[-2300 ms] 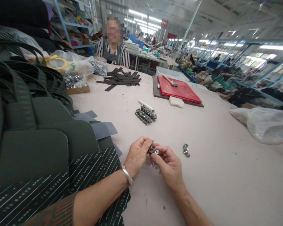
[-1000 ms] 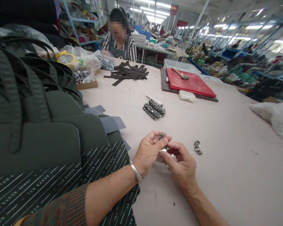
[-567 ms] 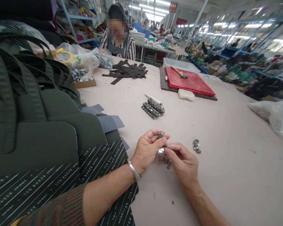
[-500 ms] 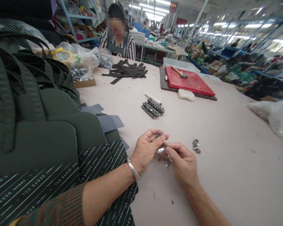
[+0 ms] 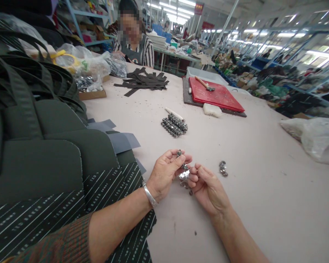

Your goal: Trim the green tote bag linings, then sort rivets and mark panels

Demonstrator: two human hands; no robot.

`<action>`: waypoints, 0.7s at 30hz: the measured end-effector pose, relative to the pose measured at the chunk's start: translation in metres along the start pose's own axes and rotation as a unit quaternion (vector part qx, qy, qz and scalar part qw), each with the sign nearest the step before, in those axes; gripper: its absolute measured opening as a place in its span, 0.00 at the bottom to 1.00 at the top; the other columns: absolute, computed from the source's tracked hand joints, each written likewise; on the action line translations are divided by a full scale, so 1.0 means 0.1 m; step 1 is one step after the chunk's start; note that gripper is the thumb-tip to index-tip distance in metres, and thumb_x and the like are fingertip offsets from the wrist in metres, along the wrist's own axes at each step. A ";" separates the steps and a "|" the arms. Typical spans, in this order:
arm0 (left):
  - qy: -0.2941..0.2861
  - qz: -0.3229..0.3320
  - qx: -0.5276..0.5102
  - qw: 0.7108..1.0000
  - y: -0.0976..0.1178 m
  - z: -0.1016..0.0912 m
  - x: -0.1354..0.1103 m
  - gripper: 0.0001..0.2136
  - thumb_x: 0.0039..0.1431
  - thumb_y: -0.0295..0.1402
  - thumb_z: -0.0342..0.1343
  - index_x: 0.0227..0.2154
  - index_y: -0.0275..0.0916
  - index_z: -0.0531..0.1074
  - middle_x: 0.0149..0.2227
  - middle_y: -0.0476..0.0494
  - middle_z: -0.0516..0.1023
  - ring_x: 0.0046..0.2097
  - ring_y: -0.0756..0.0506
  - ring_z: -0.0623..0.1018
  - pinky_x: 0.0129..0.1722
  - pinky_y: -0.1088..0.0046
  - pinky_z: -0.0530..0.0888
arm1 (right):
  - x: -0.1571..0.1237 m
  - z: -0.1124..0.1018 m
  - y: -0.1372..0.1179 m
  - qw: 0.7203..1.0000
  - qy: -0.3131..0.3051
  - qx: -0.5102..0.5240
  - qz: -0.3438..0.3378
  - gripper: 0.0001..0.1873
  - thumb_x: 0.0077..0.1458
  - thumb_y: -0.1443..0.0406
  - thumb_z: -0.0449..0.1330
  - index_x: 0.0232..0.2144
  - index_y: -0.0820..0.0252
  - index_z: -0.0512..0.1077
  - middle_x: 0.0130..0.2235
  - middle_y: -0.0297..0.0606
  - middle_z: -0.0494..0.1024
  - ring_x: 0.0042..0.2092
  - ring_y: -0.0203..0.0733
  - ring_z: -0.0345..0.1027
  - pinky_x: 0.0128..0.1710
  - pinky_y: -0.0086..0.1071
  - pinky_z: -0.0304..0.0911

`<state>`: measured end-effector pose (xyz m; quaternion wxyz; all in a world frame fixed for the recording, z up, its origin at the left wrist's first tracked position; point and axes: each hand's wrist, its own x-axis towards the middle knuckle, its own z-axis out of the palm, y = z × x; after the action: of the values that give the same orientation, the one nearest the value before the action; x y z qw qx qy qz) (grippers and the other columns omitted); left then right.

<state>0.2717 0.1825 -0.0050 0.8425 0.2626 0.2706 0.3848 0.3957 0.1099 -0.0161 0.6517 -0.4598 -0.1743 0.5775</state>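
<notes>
My left hand (image 5: 166, 171) pinches a short stack of small shiny metal snap pieces (image 5: 179, 153) between thumb and fingers. Just to its right, my right hand (image 5: 210, 188) is closed, thumb against forefinger; whatever sits in that pinch is too small to make out. Below and between both hands lies a loose heap of silvery metal pieces (image 5: 184, 179), partly hidden by the fingers. A few more metal pieces (image 5: 223, 168) rest on the table to the right. Further off are neat rows of the same kind of dark metal pieces (image 5: 174, 125) beside a whitish stick (image 5: 174, 114).
Dark green bag panels with straps (image 5: 38, 171) pile up on the left. Black strips (image 5: 145, 80) lie at the back. A hammer (image 5: 205, 84) rests on a red slab (image 5: 216, 95), near a white block (image 5: 212, 110). A plastic bag (image 5: 318, 137) is at right. A person sits opposite.
My right hand has drawn slightly away from the stack in my left hand and turned, its fingers now curled in. The whole view has shifted a little.
</notes>
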 end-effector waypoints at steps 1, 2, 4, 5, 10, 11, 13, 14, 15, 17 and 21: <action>0.001 -0.002 -0.001 1.000 0.00 0.00 0.00 0.16 0.50 0.34 0.67 0.39 0.36 0.70 0.38 0.41 0.80 0.39 0.47 0.79 0.41 0.69 0.75 | 0.00 0.00 0.00 1.000 0.001 0.003 0.004 0.12 0.45 0.58 0.71 0.31 0.55 0.79 0.30 0.33 0.75 0.26 0.31 0.62 0.23 0.25 0.64; 0.002 -0.004 -0.002 1.000 0.00 0.00 0.00 0.15 0.50 0.33 0.67 0.39 0.35 0.70 0.38 0.41 0.80 0.38 0.47 0.79 0.41 0.69 0.75 | 0.00 0.00 -0.01 1.000 0.003 0.005 0.007 0.12 0.44 0.58 0.72 0.31 0.56 0.79 0.30 0.34 0.75 0.26 0.30 0.62 0.23 0.25 0.63; 0.002 -0.005 -0.005 1.000 0.01 -0.01 0.01 0.15 0.50 0.32 0.66 0.39 0.35 0.70 0.37 0.41 0.81 0.36 0.48 0.79 0.41 0.69 0.75 | 0.01 0.00 -0.02 1.000 0.012 0.007 0.012 0.12 0.43 0.59 0.72 0.30 0.57 0.78 0.30 0.33 0.74 0.25 0.29 0.61 0.22 0.23 0.62; 0.005 -0.004 -0.006 1.000 0.02 -0.01 0.02 0.15 0.50 0.31 0.66 0.39 0.35 0.70 0.36 0.41 0.81 0.36 0.48 0.79 0.41 0.69 0.75 | 0.01 0.00 -0.03 1.000 0.018 0.008 0.011 0.12 0.42 0.60 0.73 0.30 0.57 0.78 0.29 0.33 0.74 0.25 0.29 0.60 0.21 0.23 0.61; 0.033 -0.007 0.000 0.999 0.03 -0.05 0.07 0.13 0.50 0.29 0.64 0.38 0.36 0.70 0.34 0.44 0.79 0.37 0.48 0.79 0.42 0.71 0.74 | 0.03 -0.04 -0.08 0.999 0.049 -0.003 -0.017 0.12 0.43 0.61 0.73 0.31 0.58 0.78 0.26 0.29 0.70 0.24 0.29 0.59 0.21 0.23 0.60; 0.034 -0.008 0.005 0.999 0.03 -0.06 0.08 0.12 0.50 0.30 0.64 0.37 0.36 0.70 0.33 0.46 0.79 0.37 0.49 0.79 0.41 0.72 0.74 | 0.04 -0.04 -0.08 0.998 0.051 -0.006 -0.023 0.12 0.43 0.61 0.73 0.31 0.58 0.78 0.25 0.29 0.70 0.23 0.29 0.58 0.20 0.23 0.59; 0.029 -0.010 0.019 0.999 0.02 -0.07 0.07 0.11 0.50 0.31 0.63 0.36 0.36 0.71 0.30 0.48 0.76 0.34 0.51 0.77 0.36 0.75 0.72 | 0.04 -0.05 -0.07 0.998 0.048 -0.012 -0.031 0.13 0.43 0.60 0.73 0.31 0.58 0.78 0.24 0.29 0.69 0.23 0.29 0.58 0.20 0.23 0.59; 0.025 -0.010 0.030 0.999 0.01 -0.08 0.07 0.11 0.51 0.33 0.63 0.36 0.36 0.71 0.28 0.49 0.75 0.31 0.52 0.75 0.33 0.77 0.71 | 0.05 -0.05 -0.06 0.998 0.048 -0.016 -0.031 0.13 0.43 0.60 0.73 0.31 0.58 0.78 0.23 0.29 0.69 0.23 0.29 0.58 0.20 0.23 0.59; 0.022 -0.009 0.044 0.999 0.00 -0.08 0.06 0.11 0.51 0.34 0.62 0.35 0.35 0.71 0.27 0.49 0.74 0.29 0.52 0.73 0.29 0.78 0.69 | 0.05 -0.06 -0.05 0.998 0.051 -0.020 -0.028 0.14 0.43 0.59 0.73 0.31 0.58 0.78 0.23 0.29 0.69 0.23 0.29 0.59 0.20 0.23 0.59; 0.021 -0.001 0.075 0.997 -0.02 -0.08 0.04 0.13 0.52 0.39 0.62 0.35 0.34 0.72 0.24 0.51 0.70 0.25 0.54 0.69 0.25 0.79 0.63 | 0.06 -0.08 -0.01 0.997 0.064 -0.030 -0.010 0.16 0.39 0.58 0.75 0.30 0.59 0.79 0.22 0.31 0.71 0.23 0.31 0.61 0.20 0.25 0.61; 0.015 0.013 0.159 0.987 -0.05 -0.10 0.06 0.20 0.54 0.50 0.56 0.34 0.34 0.71 0.19 0.56 0.62 0.20 0.54 0.60 0.21 0.77 0.55 | 0.10 -0.17 0.12 0.997 0.072 -0.035 0.001 0.19 0.35 0.58 0.77 0.29 0.59 0.79 0.21 0.31 0.73 0.21 0.32 0.63 0.20 0.26 0.62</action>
<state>0.2714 0.1868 -0.0169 0.7808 0.3910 0.3377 0.3513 0.4041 0.1113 -0.0369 0.6457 -0.5230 -0.1464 0.5368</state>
